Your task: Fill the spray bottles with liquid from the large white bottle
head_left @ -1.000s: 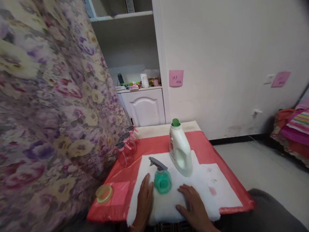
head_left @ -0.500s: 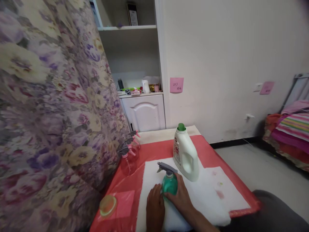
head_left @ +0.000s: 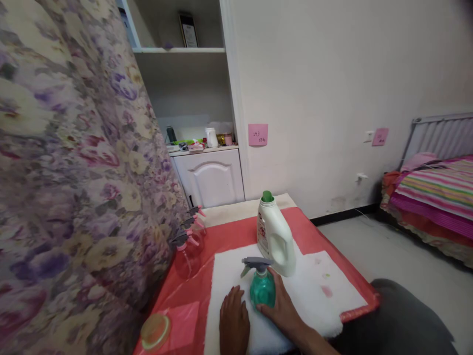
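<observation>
A small green spray bottle (head_left: 262,291) with a grey trigger head stands upright on a white towel (head_left: 306,305). My right hand (head_left: 281,303) wraps round its right side, thumb at the front low down. My left hand (head_left: 234,315) lies flat on the towel just left of the bottle, apart from it, fingers stretched out and holding nothing. Behind the bottle stands a large cream detergent jug (head_left: 277,236) with a green spout and no cap on it.
Several clear spray bottles with pink and grey heads, the nearest a pink-necked spray bottle (head_left: 186,259), line the left edge of the red-covered table (head_left: 229,231). A round lid-like disc (head_left: 155,331) lies front left. A floral curtain (head_left: 81,172) hangs close on the left.
My left hand has come away from the green spray bottle and flattened on the towel. The bottle now stands more upright in my right hand. The view has turned slightly right.
</observation>
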The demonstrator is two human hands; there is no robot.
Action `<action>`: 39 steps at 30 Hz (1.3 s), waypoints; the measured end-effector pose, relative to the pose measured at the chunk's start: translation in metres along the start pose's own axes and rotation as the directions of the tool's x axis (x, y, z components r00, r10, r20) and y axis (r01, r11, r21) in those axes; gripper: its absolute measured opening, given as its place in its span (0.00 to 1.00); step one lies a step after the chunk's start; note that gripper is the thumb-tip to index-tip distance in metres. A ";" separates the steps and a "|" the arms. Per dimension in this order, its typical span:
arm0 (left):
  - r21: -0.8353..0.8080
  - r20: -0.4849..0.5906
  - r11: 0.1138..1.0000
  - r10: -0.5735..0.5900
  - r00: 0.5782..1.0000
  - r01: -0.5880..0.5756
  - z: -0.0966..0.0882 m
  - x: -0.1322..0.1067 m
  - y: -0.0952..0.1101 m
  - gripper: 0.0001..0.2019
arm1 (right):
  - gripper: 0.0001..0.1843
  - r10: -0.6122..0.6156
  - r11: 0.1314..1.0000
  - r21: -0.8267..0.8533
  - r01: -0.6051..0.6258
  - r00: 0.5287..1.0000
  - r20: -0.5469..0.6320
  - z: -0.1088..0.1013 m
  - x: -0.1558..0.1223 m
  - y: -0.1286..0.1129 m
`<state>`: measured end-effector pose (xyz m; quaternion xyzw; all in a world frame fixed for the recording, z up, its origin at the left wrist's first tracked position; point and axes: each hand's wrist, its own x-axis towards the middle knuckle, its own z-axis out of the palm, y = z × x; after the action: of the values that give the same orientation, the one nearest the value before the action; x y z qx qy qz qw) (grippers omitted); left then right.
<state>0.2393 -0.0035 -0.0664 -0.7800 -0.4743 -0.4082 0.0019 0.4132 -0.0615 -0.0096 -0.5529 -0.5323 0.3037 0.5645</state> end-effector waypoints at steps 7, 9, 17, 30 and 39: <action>0.045 0.001 0.998 0.051 0.999 -0.051 0.006 0.006 -0.010 0.18 | 0.49 -0.012 0.998 0.054 0.009 0.998 0.054 -0.012 0.004 -0.011; 0.043 0.011 0.998 0.052 0.999 -0.053 0.007 0.006 -0.013 0.19 | 0.49 -0.019 0.996 0.083 0.011 0.996 0.090 -0.020 0.004 -0.014; 0.019 0.044 0.999 0.042 0.998 -0.042 0.013 0.008 -0.025 0.20 | 0.55 0.067 0.997 -0.038 -0.068 0.997 -0.037 -0.008 -0.004 -0.013; 0.024 0.101 0.999 -0.044 0.994 0.042 -0.003 0.014 -0.007 0.19 | 0.46 -0.001 1.000 0.013 0.003 0.983 -0.184 0.007 -0.003 -0.016; 0.071 0.097 0.996 0.052 0.994 -0.059 -0.001 0.012 -0.014 0.19 | 0.47 0.026 0.999 0.041 -0.023 0.997 -0.073 -0.054 -0.032 -0.019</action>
<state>0.2310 0.0129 -0.0631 -0.8109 -0.4666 -0.3527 0.0196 0.4516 -0.1113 0.0097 -0.5587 -0.4981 0.3006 0.5911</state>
